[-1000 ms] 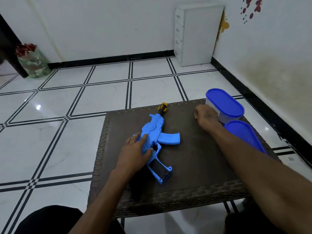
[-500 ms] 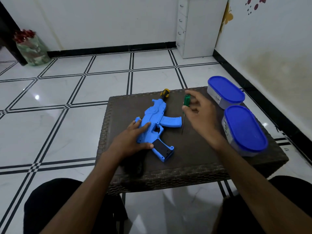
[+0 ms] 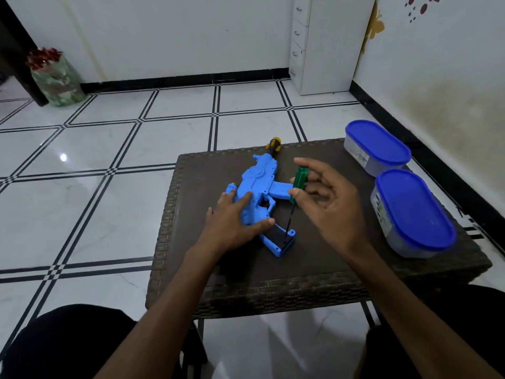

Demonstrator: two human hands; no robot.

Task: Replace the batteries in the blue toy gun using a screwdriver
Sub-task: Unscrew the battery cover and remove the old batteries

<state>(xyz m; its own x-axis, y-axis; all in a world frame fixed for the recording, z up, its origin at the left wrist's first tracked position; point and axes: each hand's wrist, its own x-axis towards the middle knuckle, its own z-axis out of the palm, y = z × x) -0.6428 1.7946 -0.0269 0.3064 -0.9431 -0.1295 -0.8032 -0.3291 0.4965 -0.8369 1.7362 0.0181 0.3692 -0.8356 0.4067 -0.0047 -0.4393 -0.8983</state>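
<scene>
The blue toy gun (image 3: 257, 198) lies flat near the middle of the dark woven bench (image 3: 314, 269), its muzzle toward 12 o'clock and its handle toward 5 o'clock. It looks like light, hollow, stiff plastic, so it probably slides easily and needs to be pinned down. The left hand (image 3: 232, 220) does this: its grip is spread, with straight fingers pressing on the body of the gun. The right hand (image 3: 325, 198) has its grip pinching the green handle of the screwdriver (image 3: 296, 191), whose thin tip reaches the black part of the handle. At 2 and 3 o'clock two boxes with blue lids (image 3: 378, 144) stand near the bench edge, so the right elbow has little room there. Toward 6 o'clock the bench has more free surface.
</scene>
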